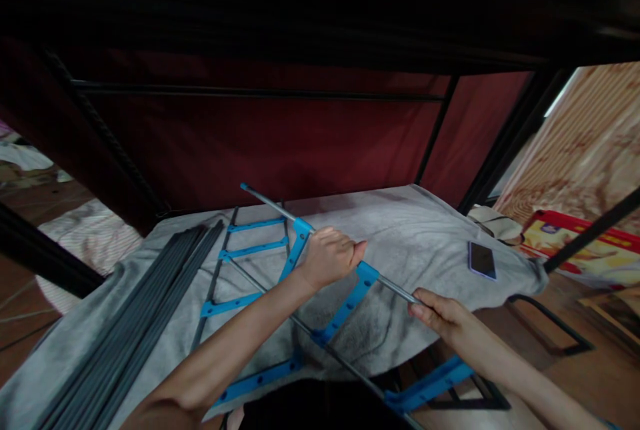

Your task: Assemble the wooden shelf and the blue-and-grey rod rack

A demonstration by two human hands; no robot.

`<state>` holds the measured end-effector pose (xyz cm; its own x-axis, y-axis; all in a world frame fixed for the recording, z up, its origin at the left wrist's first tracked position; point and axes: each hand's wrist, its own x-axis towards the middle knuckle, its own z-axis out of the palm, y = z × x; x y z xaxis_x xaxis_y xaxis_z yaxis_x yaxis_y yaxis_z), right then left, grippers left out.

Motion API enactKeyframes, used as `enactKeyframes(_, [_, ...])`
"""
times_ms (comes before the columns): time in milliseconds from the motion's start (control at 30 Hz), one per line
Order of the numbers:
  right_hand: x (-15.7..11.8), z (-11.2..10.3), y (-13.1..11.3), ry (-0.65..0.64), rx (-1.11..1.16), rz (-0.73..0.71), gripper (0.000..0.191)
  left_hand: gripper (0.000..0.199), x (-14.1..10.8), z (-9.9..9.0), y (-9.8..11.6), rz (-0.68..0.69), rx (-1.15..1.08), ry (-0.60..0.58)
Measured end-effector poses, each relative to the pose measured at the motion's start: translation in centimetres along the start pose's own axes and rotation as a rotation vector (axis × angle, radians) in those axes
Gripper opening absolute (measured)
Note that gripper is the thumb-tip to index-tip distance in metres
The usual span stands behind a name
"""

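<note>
My left hand (333, 257) is wrapped round a grey metal rod (270, 202) with a blue cap at its far end, between two blue connector pieces (353, 297). Farther along the same rod, my right hand (433, 307) pinches it near its right end. The connectors join this rod to a second, lower rod (353, 369). Another blue connector (433, 383) sits below my right forearm. Behind my left arm, a ladder-like frame of dark rods and blue crosspieces (257, 249) rests on the grey cloth (395, 223).
A bundle of grey rods (145, 317) lies on the cloth at the left. A phone (483, 261) rests at the right. Dark metal posts (435, 130) and a dark red panel (280, 143) stand behind. A red and yellow box (575, 243) is at the far right.
</note>
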<state>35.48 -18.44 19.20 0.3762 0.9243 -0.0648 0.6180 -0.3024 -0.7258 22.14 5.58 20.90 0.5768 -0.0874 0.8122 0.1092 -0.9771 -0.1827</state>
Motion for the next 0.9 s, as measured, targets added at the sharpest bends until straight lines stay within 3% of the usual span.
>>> enactKeyframes(200, [1.2,-1.2,0.4,0.058,0.065,0.009,0.044,0.032,1.2,-0.2,-0.4,-0.009,-0.040,-0.125])
enactKeyframes(300, [1.6,-2.9,0.2,0.116,0.151,0.005,0.043,0.025,0.5,-1.8,-1.0,-0.142,-0.051,0.051])
enactKeyframes(400, [1.8,-4.1,0.9,0.158,0.298,0.059,0.046,0.030,-3.3,-2.5,-1.5,-0.545,-0.118,0.322])
enactKeyframes(500, [2.2,-4.7,2.5,0.169,0.462,0.186,0.053,0.040,-9.3,-1.3,-0.7,-1.132,-0.332,0.452])
enactKeyframes(567, [2.8,-4.7,3.4,0.147,0.547,0.254,0.056,0.048,-12.9,0.3,0.8,-1.527,-0.682,0.425])
enactKeyframes(633, [3.6,-4.5,4.0,0.118,0.601,0.257,0.055,0.061,-15.1,1.9,3.0,-1.772,-1.072,0.284])
enactKeyframes(667, [4.0,-4.3,4.1,0.106,0.612,0.243,0.053,0.065,-15.6,2.6,4.2,-1.801,-1.252,0.219])
enactKeyframes(733, [4.9,-3.9,4.0,0.088,0.610,0.213,0.050,0.064,-15.3,3.6,6.2,-1.781,-1.456,0.220])
enactKeyframes(900, [6.5,-3.4,3.4,0.069,0.606,0.184,0.049,0.049,-12.3,5.1,8.8,-1.760,-1.518,0.587])
